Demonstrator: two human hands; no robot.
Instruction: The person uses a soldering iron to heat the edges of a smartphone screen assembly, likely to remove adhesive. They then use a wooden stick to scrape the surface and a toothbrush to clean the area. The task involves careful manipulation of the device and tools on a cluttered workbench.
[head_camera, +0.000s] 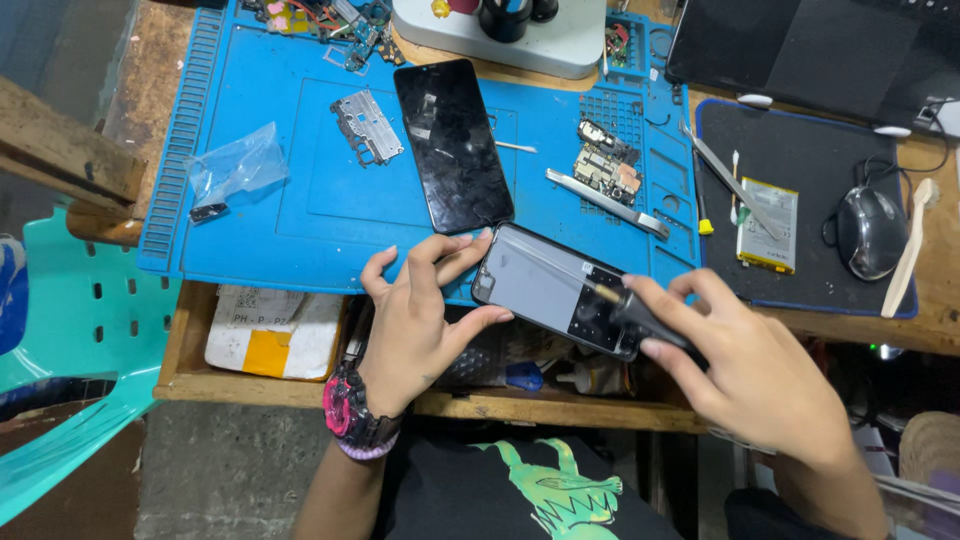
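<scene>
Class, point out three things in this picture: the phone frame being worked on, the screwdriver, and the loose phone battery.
Phone frame (545, 285): head view, on its grey inner plate.
Screwdriver (640, 315): head view, on its dark handle near the right hand's fingers.
Phone battery (770, 222): head view, on its pale face, on the black mat.

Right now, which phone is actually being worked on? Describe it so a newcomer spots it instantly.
Start at the blue work mat on the wooden bench, then drop to its near edge. There the left hand steadies an opened phone while the right hand puts a screwdriver to it. Unlike the black phone lying flat mid-mat, it shows a grey inner back and is held.
</scene>
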